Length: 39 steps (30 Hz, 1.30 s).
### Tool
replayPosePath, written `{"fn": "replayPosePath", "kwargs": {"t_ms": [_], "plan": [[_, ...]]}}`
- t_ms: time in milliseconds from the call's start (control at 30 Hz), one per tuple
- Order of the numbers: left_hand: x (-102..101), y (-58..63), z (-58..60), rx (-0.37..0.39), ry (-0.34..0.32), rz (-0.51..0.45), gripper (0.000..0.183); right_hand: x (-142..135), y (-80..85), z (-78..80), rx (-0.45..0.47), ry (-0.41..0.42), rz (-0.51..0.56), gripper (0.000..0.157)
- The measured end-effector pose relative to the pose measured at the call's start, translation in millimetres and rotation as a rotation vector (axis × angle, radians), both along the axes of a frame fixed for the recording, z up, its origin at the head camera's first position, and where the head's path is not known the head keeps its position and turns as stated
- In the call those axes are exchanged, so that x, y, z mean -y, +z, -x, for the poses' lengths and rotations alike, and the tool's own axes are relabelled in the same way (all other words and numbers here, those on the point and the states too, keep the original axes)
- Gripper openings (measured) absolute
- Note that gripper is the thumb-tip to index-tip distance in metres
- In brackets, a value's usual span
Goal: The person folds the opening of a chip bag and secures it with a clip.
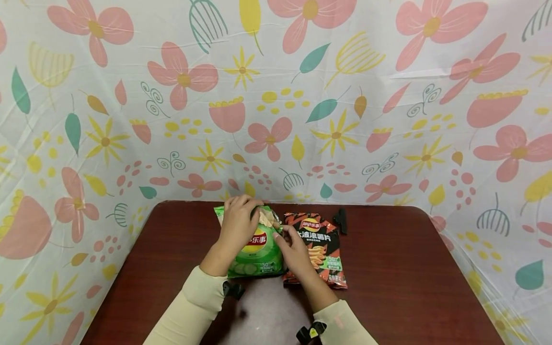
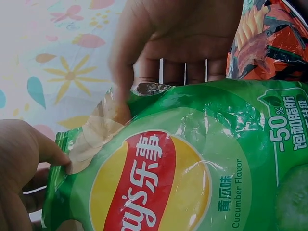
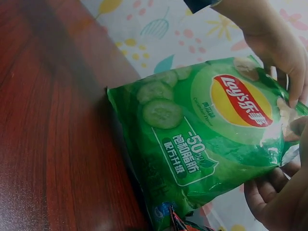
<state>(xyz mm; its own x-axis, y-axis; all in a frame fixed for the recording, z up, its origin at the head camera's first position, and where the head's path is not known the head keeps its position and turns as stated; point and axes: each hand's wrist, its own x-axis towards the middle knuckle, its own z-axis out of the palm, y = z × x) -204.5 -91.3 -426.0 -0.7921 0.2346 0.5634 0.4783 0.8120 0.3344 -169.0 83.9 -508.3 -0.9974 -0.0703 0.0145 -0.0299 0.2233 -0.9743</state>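
Observation:
A green Lay's potato chip bag (image 1: 258, 256), marked Cucumber Flavor in the left wrist view, lies face up with its top toward the back. My left hand (image 1: 241, 220) holds its top left part, thumb in front and fingers behind the edge (image 2: 19, 178). At the top right corner my right hand (image 1: 295, 249) pinches the bag's edge, with the other fingers behind it (image 3: 274, 195). Silvery foil (image 2: 150, 88) shows at the top edge beside the right thumb. The printed chips near the top are partly covered by the hands.
Right of the green bag lies a black and red Lay's chip bag (image 1: 316, 249), partly behind my right hand. A small black clip-like object (image 1: 341, 220) is beyond its upper right corner. The dark red table (image 1: 401, 278) meets a flower-print cloth (image 1: 276, 96) at the back.

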Motion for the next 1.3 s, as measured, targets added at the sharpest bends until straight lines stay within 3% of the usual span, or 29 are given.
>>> {"fn": "replayPosePath", "kwargs": {"t_ms": [367, 700, 900, 1133, 1300], "plan": [[0, 2.1, -2.8, 0.039, -0.008, -0.053, 0.017, -5, -4.0, 1.0, -0.012, 0.018, 0.086, 0.07], [2, 2.2, -3.8, 0.024, -0.023, -0.073, 0.02, -6, -7.1, 6.3, 0.008, 0.016, 0.105, 0.053], [2, 3.6, -5.4, 0.032, -0.028, -0.085, 0.021, -5, 2.8, 4.8, 0.051, 0.009, 0.104, 0.036], [2, 4.5, -6.2, 0.042, -0.026, -0.078, 0.02, -3, -3.3, 5.1, -0.004, -0.017, 0.077, 0.038], [2, 5.2, -6.5, 0.014, -0.035, -0.068, 0.019, -2, -2.2, 6.8, 0.02, -0.007, 0.048, 0.033]]}}
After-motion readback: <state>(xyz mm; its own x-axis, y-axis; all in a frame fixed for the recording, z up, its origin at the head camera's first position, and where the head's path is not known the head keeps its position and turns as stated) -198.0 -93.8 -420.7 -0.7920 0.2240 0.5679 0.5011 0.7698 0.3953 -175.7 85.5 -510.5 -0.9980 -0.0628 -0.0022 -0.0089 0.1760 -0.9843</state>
